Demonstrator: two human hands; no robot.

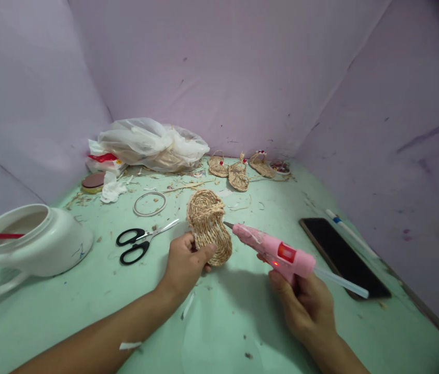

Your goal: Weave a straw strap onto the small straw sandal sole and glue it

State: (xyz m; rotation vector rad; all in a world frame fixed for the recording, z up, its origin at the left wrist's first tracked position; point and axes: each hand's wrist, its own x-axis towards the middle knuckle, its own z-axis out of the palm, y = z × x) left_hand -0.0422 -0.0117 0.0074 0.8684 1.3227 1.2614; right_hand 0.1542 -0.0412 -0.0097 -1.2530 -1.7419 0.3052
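A small woven straw slipper is tilted up above the table in my left hand, whose thumb presses on its lower end. A woven strap crosses its upper part. My right hand grips a pink glue gun with a small red light lit on its side and a clear glue stick protruding from its back. The gun's metal nozzle points at the slipper's right edge, close to it; I cannot tell whether they touch. Black-handled scissors lie left of the slipper with blades pointing toward it.
A white pot stands at the left, a phone and a pen at the right. Behind are a ring, a plastic bag and several small woven slippers. Straw scraps litter the green table.
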